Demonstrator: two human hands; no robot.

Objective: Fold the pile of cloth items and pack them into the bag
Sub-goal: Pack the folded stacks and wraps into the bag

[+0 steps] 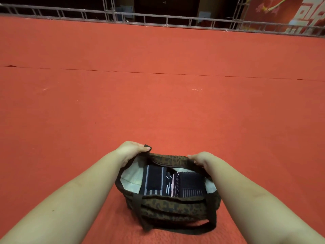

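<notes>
We see our left hand (131, 149) and right hand (199, 158) each gripping the far rim of the leopard-print bag (168, 206), with folded dark striped cloths (173, 183) packed inside its pale lining.

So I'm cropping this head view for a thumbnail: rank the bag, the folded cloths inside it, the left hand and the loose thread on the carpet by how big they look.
1. bag
2. folded cloths
3. left hand, though it is partly hidden at the bag's far rim
4. loose thread, farther off, so its true size is unsure
</notes>
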